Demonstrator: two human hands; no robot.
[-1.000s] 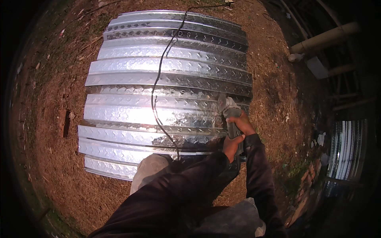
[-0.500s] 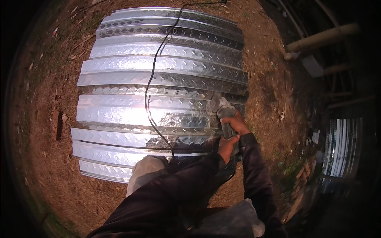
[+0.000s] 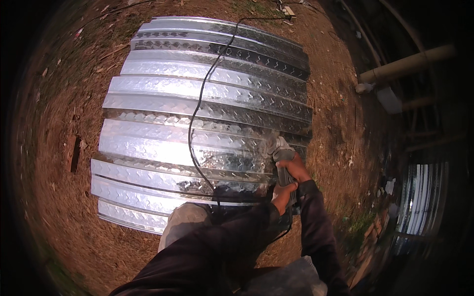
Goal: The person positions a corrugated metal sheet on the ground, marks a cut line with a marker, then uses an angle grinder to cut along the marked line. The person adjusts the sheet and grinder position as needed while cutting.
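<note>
Both hands grip a grey angle grinder (image 3: pixel 283 176) over the right part of a stack of shiny ribbed metal sheets (image 3: pixel 148 106). My right hand (image 3: pixel 295 168) is wrapped round its front, just behind the head. Farther back, my left hand (image 3: pixel 281 196) closes round the rear of the body. The grinder's head points away from me and slightly left, with its disc at the metal surface. Whether the disc touches cannot be made out. A black cord (image 3: pixel 198 106) runs across the sheets from the far edge toward me.
My knee in pale trousers (image 3: pixel 185 222) is at the sheets' near edge. Brown ground with dry litter (image 3: pixel 54 197) surrounds the stack. At right are a pole (image 3: pixel 410 64), a pale container (image 3: pixel 389 98) and more ribbed sheets (image 3: pixel 422 197). A small block (image 3: pixel 288 11) lies beyond the stack.
The view has shifted, so the sheets, cord and surroundings sit lower in the picture. Both hands keep the same grip on the angle grinder, which also appears slightly lower.
</note>
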